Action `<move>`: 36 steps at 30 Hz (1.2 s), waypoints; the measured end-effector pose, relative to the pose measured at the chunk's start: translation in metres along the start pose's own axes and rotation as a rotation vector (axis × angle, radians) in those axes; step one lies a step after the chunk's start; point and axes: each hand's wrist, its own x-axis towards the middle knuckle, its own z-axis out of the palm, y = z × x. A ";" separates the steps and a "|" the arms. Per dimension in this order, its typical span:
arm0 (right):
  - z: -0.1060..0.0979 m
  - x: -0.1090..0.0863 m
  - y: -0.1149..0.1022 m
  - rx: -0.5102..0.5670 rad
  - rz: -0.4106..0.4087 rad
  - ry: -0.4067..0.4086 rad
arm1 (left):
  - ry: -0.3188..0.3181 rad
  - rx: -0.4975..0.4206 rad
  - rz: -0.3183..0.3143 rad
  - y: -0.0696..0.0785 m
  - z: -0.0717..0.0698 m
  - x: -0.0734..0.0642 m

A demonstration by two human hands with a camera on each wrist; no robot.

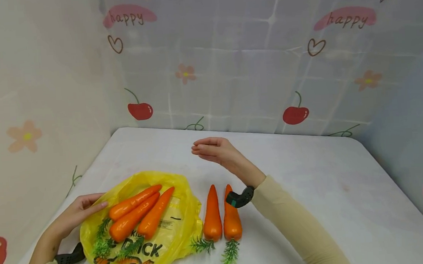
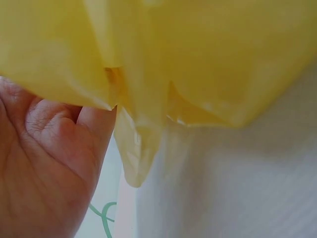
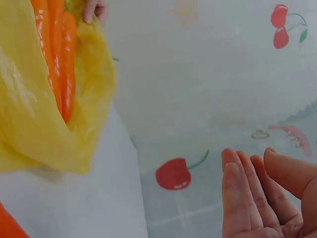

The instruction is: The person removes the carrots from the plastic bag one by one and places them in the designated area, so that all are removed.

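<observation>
A yellow plastic bag with black print lies wide open at the left of the table. My left hand pinches its left rim, thumb over the inside and the other fingers partly hidden behind the plastic. Three orange carrots with green tops lie side by side in the bag, the nearest to the middle being one carrot. To the right of the bag, two more carrots rest on the table, a left carrot and a right carrot. My right hand is raised beyond these two, fingers nearly straight, holding nothing.
The white table has rounded far corners. Pale cloth walls with printed cherries, flowers and hearts stand behind it and at both sides. A black wrist camera on the right arm covers part of the right carrot.
</observation>
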 end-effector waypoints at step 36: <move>0.067 0.054 0.073 -0.415 0.333 -0.075 | -0.044 -0.029 0.029 -0.004 -0.001 -0.001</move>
